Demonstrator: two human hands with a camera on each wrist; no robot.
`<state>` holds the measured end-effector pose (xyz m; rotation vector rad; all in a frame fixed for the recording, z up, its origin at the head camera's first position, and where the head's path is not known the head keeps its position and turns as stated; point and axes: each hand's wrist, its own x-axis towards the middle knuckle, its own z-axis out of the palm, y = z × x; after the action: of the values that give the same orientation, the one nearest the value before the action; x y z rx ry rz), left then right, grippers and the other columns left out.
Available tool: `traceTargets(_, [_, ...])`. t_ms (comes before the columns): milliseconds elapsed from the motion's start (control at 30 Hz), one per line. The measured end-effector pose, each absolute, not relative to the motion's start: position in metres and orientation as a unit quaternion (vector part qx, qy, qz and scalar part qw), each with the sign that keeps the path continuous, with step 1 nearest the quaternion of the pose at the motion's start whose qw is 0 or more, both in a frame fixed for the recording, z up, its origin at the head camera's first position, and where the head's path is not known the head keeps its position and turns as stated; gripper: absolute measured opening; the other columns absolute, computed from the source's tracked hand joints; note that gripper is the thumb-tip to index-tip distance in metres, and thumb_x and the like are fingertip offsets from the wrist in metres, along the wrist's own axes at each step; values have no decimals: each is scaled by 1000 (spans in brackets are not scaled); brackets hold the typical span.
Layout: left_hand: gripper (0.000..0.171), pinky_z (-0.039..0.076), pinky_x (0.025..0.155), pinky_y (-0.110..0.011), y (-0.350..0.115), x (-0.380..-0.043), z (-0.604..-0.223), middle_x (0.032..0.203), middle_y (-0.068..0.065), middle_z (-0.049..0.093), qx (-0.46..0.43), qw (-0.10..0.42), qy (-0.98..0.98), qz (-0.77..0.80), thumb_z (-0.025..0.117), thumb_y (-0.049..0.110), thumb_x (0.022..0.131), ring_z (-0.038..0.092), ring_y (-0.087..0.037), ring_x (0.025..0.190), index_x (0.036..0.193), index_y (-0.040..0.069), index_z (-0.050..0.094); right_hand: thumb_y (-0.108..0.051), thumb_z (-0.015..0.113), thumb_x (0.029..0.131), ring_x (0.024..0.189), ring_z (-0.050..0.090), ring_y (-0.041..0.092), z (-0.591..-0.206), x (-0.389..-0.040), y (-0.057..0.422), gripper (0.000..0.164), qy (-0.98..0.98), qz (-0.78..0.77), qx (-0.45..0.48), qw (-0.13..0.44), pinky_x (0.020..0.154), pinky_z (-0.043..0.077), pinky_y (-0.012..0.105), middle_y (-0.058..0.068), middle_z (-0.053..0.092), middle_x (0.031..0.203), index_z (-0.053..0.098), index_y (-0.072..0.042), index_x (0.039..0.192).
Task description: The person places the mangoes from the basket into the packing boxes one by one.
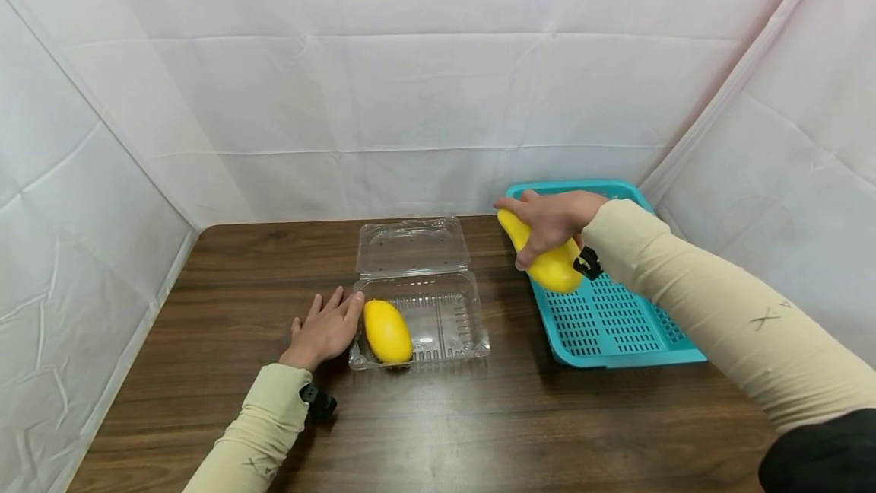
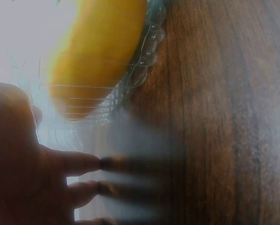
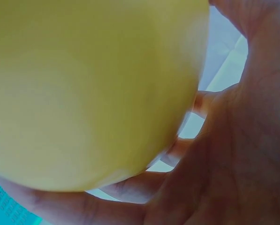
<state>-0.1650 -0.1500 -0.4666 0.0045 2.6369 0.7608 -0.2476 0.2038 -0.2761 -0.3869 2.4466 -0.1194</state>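
My right hand [image 1: 553, 219] grips a large yellow mango [image 1: 556, 271] above the left side of a turquoise slotted basket [image 1: 556, 341]. In the right wrist view the fingers curl round that mango [image 3: 93, 93]. Left of the basket, a clear plastic clamshell box [image 1: 452, 329] stands with its lid [image 1: 413, 246] folded back. A second yellow mango [image 1: 388, 332] lies in the box's left half. My left hand [image 1: 325, 332] rests with spread, straight fingers at the left edge of the box, and its thumb side touches the rim.
Everything stands on a dark brown wooden table [image 1: 438, 432]. White cloth [image 1: 411, 97] hangs behind the table and on both sides. The basket's back edge is close to the cloth at the rear right.
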Motion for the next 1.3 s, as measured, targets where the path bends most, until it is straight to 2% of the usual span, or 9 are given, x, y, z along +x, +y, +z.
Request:
traceTargets(400, [70,-3,115,-81,-148,-165,-468,174,-11,11,3,192,942,275,9,59,109,-4,-47,158,163,21,30,-36,79,84,102,60,34,-279,-249,196,104,931,-40,-161,324,58,61,43,18,35,141,12,-32,164])
traceTargets(800, [70,-3,115,-81,-148,-165,-469,173,-11,12,2,188,942,277,10,59,109,-3,-47,158,163,20,32,-36,79,83,102,60,33,-281,-248,188,103,933,-32,-175,313,55,60,37,17,36,142,15,-33,164])
traceTargets(1300, [68,-4,115,-81,-147,-165,-468,173,-12,13,2,186,942,279,11,57,110,-2,-47,158,162,20,33,-35,79,84,105,59,35,-284,-246,179,103,933,-27,-179,310,54,60,37,16,35,145,14,-35,163])
